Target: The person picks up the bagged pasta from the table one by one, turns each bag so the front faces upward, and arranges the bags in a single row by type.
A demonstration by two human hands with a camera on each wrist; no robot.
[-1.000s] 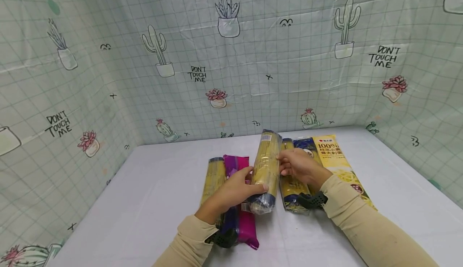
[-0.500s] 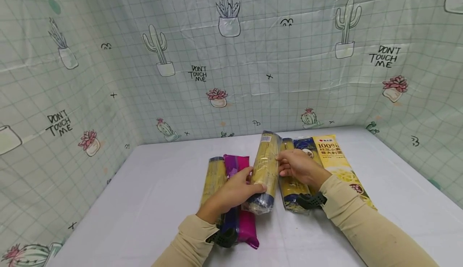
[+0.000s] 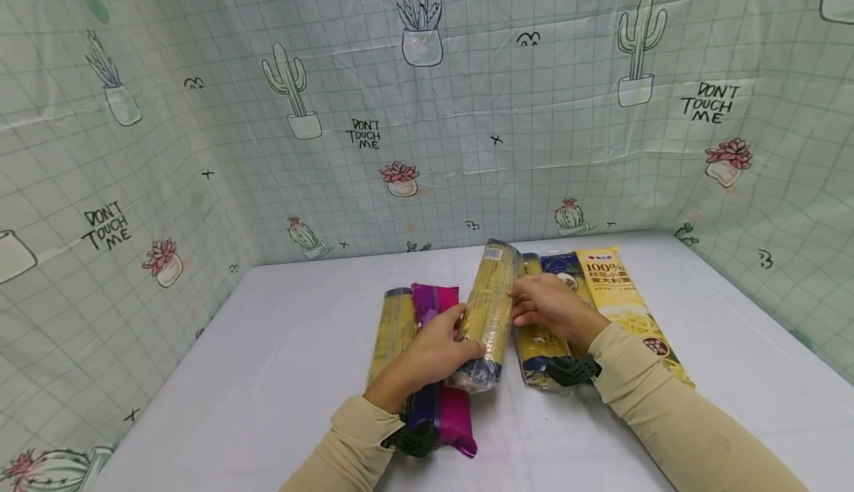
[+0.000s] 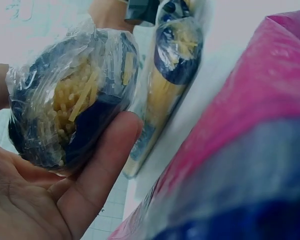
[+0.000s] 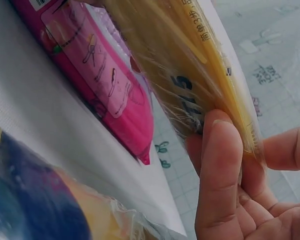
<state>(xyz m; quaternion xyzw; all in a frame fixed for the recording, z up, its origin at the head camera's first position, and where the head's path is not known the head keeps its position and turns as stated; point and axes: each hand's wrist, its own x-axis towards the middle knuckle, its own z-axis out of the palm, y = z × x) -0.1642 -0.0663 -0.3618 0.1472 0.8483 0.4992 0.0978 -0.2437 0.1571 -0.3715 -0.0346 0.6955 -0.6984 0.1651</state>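
Backed by a pale green, grid-patterned cloth [image 3: 460, 107] printed with potted cacti and "DON'T TOUCH ME", above a smooth white table [image 3: 287, 358]. Reaching in from the near side with both forearms in beige sleeves [image 3: 657, 403], angled inward, with black straps [image 3: 574, 370] at the wrists. With the left hand [image 3: 430, 347], gripping the near end of a yellow, cylindrical noodle pack in clear plastic with dark blue ends [image 3: 490, 303], thumb on the upper face and fingers along the left flank. With the right hand [image 3: 550, 307], pinching the right edge of the same pack farther up, between thumb and fingers. Marked with a barcode label near the far end; in the right wrist view, bearing small Chinese print and larger dark figures, too slanted to read with confidence. Pointing away from the person, long axis steep in the head view and leaning right at the far end, with noodle tips showing through the crinkled near end. Held between two groups: at left, a slim yellow pack with a dark blue top [image 3: 394, 325] and a magenta and blue plastic bag [image 3: 457, 414]; at right, a yellow-and-navy pack [image 3: 539, 347], a navy-topped packet [image 3: 563, 264] and a flat, bright yellow bag [image 3: 623, 303] reading "100%" above Chinese characters
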